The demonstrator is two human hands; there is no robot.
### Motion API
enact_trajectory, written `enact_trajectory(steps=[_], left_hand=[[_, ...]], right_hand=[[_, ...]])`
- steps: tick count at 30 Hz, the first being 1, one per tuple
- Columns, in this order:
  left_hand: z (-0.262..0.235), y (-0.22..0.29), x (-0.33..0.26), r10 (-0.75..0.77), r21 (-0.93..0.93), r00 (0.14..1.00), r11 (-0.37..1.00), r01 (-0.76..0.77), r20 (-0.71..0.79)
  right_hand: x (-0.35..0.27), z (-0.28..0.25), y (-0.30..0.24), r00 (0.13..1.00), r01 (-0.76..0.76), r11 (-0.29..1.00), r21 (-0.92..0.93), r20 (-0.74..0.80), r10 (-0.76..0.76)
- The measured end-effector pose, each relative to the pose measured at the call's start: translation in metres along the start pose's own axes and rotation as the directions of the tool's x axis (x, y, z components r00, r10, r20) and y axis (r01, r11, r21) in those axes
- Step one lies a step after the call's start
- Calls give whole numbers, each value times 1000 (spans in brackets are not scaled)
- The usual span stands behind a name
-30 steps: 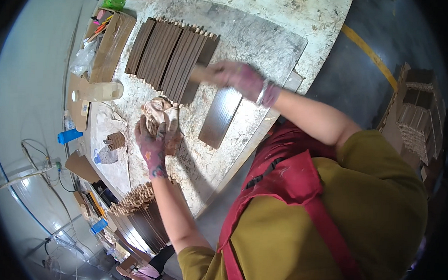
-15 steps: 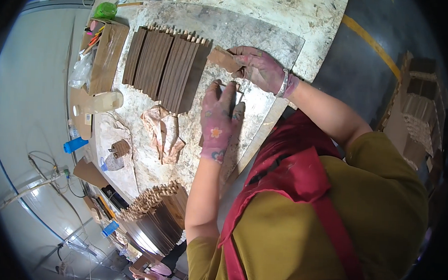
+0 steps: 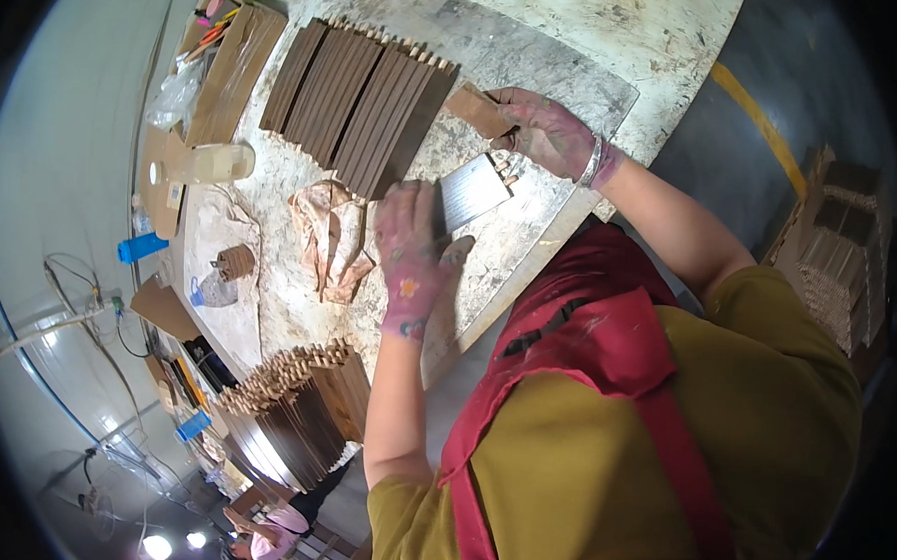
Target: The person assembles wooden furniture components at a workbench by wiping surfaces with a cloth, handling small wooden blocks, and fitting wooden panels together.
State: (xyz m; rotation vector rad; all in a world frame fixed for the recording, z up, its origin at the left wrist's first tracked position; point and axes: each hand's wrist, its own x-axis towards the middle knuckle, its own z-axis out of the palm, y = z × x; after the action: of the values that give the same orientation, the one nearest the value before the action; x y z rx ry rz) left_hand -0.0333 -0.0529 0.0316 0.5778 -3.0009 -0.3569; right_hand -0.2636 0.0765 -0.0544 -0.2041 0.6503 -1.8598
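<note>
— Where the left hand (image 3: 410, 253) presses flat, it hides the near end of the dark slat (image 3: 469, 191); can you see it?
— Only the grey far half. Its long axis runs toward the right hand (image 3: 545, 134), which is clamped on a brown wooden block (image 3: 476, 109).
— Room to move?
— Little: the slat row (image 3: 361, 101) lies just left, the worktable (image 3: 530, 244) edge just beside it.
</note>
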Motion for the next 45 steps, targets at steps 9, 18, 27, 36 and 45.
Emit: enact_trajectory(steps=[9,18,27,36,45], left_hand=[[-24,-13,-2,-115,-348,941,909,229,318],[4,-4,-25,-149,-53,988,987,150,31],[39,32,-61,37,-203,993,977,-59,-108],[57,48,-69,29,-247,977,965,-82,-213],[80,45,-76,7,-281,934,953,-115,-358]], right_hand=[[-36,-17,-32,994,-36,999,13,105,35],[-67,37,-33,996,14,723,-691,-55,-72],[-55,70,-9,998,44,449,-892,15,-68],[-15,155,46,637,727,-150,-670,576,512],[15,165,75,475,803,-107,-586,522,708]])
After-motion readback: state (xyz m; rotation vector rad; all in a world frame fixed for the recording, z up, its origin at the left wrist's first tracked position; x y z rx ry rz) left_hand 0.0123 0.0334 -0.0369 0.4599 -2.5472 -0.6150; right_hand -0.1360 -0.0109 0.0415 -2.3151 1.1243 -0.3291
